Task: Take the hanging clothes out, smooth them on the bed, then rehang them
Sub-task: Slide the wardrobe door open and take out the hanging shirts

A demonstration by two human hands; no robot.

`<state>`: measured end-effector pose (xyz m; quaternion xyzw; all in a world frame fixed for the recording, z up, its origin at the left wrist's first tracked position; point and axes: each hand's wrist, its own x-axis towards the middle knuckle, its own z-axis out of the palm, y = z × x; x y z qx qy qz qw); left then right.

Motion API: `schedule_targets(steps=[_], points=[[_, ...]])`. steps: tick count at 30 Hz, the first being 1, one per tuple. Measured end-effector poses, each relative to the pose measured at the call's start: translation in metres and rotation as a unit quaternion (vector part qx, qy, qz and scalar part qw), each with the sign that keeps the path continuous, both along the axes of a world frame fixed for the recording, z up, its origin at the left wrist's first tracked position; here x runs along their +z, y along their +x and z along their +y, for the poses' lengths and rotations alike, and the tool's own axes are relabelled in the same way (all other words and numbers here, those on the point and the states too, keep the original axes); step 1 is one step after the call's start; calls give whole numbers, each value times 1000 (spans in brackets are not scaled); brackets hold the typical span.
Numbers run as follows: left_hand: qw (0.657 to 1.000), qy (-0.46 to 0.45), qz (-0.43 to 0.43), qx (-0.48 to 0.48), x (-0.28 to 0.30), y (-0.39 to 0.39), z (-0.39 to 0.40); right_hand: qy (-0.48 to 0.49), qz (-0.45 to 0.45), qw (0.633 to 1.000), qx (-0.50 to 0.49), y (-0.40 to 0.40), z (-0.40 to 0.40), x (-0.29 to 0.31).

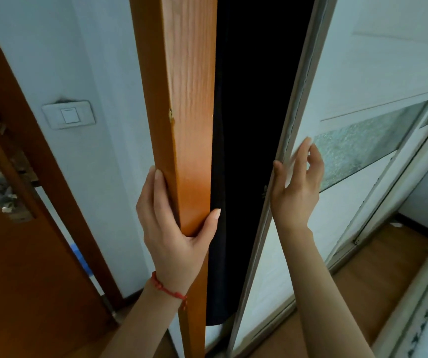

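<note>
Hanging long and upright in the dark gap between both hands: black garment, nearer left hand gripping orange wardrobe post, right hand loosely spread, touching sliding door frame.

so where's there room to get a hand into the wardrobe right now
The gap between the orange wooden post and the sliding door frame is the way in. A dark garment hangs along the post side; beyond it is too dark to judge. The left hand grips the post; the right hand is at the door edge.
</note>
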<state>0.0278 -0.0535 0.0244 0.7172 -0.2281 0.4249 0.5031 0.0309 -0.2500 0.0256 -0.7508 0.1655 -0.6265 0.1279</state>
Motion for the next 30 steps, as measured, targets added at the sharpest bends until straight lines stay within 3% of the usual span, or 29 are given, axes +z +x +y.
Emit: schedule_targets(steps=[10,16,20,22,25,30], points=[[999,-10,-52,14,3,-6,-8,68,52,996,-24,0,-87,10],[974,53,-203,80,15,-29,-39,68,61,996,-15,4,-150,13],[968,93,-233,-33,18,-32,-107,62,53,997,-1,7,-190,12],[970,99,-186,-125,14,-23,-154,51,47,998,9,5,-210,11],[967,108,-46,-225,1,0,-228,36,47,998,26,4,-234,10],[909,165,210,-321,-5,24,-364,20,71,997,34,4,-275,10]])
